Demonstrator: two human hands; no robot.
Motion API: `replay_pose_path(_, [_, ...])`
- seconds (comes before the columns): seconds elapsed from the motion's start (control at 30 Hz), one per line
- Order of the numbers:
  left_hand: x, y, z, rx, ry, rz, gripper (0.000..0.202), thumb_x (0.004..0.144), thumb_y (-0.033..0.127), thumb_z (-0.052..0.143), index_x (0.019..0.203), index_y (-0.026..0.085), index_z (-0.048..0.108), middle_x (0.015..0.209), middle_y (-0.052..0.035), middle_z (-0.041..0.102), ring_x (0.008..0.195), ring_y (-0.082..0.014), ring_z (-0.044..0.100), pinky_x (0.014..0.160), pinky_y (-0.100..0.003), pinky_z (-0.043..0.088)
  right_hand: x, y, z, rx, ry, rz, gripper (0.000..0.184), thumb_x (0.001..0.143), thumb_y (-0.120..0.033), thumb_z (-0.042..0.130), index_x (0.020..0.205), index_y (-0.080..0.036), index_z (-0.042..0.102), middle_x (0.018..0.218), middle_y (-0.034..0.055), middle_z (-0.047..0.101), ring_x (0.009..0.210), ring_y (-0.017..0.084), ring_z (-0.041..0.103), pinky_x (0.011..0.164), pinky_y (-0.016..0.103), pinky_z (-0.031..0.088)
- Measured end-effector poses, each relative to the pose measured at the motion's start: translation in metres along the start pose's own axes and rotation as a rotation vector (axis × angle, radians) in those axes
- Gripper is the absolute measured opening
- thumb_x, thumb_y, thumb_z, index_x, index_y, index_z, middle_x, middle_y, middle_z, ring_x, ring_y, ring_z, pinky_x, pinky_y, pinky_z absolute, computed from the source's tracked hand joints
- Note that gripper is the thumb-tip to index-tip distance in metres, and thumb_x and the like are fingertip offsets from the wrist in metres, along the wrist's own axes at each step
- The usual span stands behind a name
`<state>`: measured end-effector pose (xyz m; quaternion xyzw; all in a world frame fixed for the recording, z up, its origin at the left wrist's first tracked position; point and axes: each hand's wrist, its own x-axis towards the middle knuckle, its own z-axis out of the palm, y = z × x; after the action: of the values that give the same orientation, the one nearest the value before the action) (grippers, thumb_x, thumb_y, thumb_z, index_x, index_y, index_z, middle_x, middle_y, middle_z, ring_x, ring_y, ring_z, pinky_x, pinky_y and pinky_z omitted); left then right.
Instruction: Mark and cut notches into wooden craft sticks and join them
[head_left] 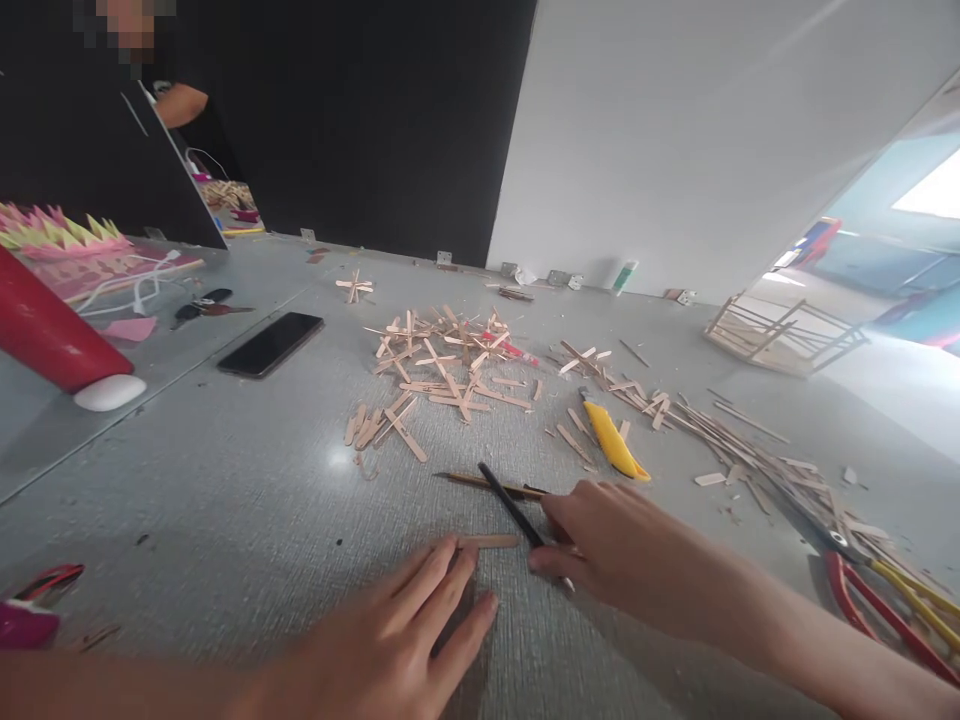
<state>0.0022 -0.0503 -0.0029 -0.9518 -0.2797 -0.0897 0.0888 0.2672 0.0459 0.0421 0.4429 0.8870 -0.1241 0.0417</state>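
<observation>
My left hand (420, 620) lies with fingers stretched out on the grey tabletop, its fingertips touching one end of a flat wooden craft stick (491, 542). To the right, my right hand (600, 540) has thumb and fingers closed around a slim black pen-like tool (510, 500) with a small white tip. The tool slants across the table just beyond the craft stick. Under it lies a thin dark pointed rod (472, 481), one end running toward my right fingers. A yellow-handled cutter (613, 440) rests beyond my right hand.
Craft sticks (450, 365) are scattered mid-table, with a bundle of thin sticks (739, 450) at right. Red-and-yellow-handled pliers (862, 590) lie near my right forearm. A phone (271, 345), keys (210, 308) and a red cylinder (60, 325) are at left. Behind a panel is another person's arm (180, 103).
</observation>
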Motion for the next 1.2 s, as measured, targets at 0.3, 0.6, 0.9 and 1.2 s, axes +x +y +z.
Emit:
replay_pose_path(0.3, [0.003, -0.003, -0.005, 0.074, -0.025, 0.010, 0.039, 0.105, 0.022, 0.047, 0.139, 0.009, 0.062, 0.139, -0.0173, 0.068, 0.129, -0.0311, 0.065, 0.103, -0.039, 0.055, 0.023, -0.022, 0.011, 0.989, 0.066, -0.032, 0.020, 0.082, -0.024, 0.066, 0.075, -0.022, 0.047, 0.062, -0.0067, 0.048, 0.053, 0.009, 0.042, 0.048, 0.022, 0.033])
replay_pose_path(0.6, [0.003, 0.000, 0.001, 0.126, 0.049, 0.037, 0.041, 0.105, 0.030, 0.046, 0.133, 0.008, 0.065, 0.130, -0.0183, 0.073, 0.120, -0.0318, 0.069, 0.101, -0.040, 0.053, 0.029, -0.029, 0.038, 1.170, -0.118, 0.043, 0.026, 0.087, -0.036, 0.071, 0.077, -0.020, 0.053, 0.060, -0.0043, 0.059, 0.049, 0.009, 0.053, 0.041, 0.017, 0.040])
replay_pose_path(0.9, [0.009, -0.001, 0.002, 0.184, 0.110, 0.025, 0.031, 0.104, 0.022, 0.049, 0.127, 0.011, 0.069, 0.122, -0.0127, 0.077, 0.113, -0.0260, 0.072, 0.099, -0.034, 0.053, 0.035, -0.035, 0.046, 0.946, 0.036, -0.047, 0.041, 0.097, -0.040, 0.056, 0.063, -0.024, 0.039, 0.043, -0.0070, 0.047, 0.034, 0.007, 0.045, 0.037, 0.019, 0.030])
replay_pose_path(1.2, [0.000, 0.007, 0.030, 0.375, 0.317, 0.102, 0.022, 0.104, 0.024, 0.055, 0.116, 0.012, 0.069, 0.109, -0.0108, 0.080, 0.100, -0.0268, 0.076, 0.092, -0.039, 0.056, 0.036, -0.032, 0.051, 0.982, 0.039, -0.043, 0.039, 0.099, -0.041, 0.053, 0.066, -0.025, 0.040, 0.044, -0.0072, 0.046, 0.033, 0.007, 0.040, 0.038, 0.020, 0.030])
